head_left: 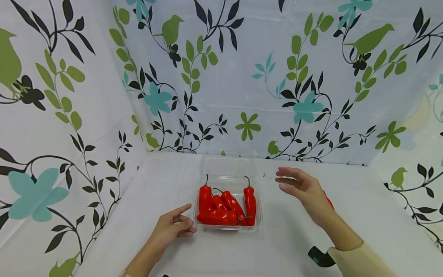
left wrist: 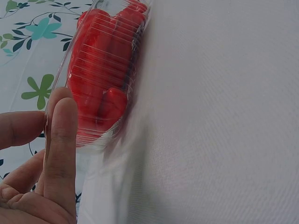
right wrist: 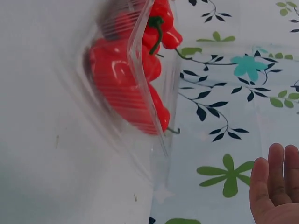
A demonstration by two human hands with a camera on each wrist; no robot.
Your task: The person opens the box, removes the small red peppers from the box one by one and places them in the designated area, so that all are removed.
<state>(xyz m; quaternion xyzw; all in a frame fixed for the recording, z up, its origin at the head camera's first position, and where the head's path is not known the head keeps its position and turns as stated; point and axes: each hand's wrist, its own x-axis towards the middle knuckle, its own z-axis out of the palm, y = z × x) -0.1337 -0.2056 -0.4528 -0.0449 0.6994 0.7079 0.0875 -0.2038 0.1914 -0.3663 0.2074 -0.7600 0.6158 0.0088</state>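
A clear plastic container (head_left: 228, 227) with a raised or folded-back clear lid (head_left: 226, 166) stands on the white surface. Several glossy red peppers (head_left: 218, 217) with green stems lie in it, some upright and one across the front. By its front left corner is my left hand (head_left: 169, 231), fingers loosely bent and the forefinger extended. Whether the fingertips touch the wall cannot be told, even in the left wrist view, where the hand (left wrist: 58, 158) overlaps the container. To the container's right, my right hand (head_left: 304, 188) hovers with relaxed fingers, holding nothing; its fingers (right wrist: 276, 175) show in the right wrist view.
Something red (head_left: 328, 200) peeks out from behind my right wrist, mostly hidden. A dark object (head_left: 322, 257) sits beside the right sleeve. White cloth (head_left: 287, 234) covers the table, and patterned curtains (head_left: 228, 96) with leaves and birds hang behind and at both sides.
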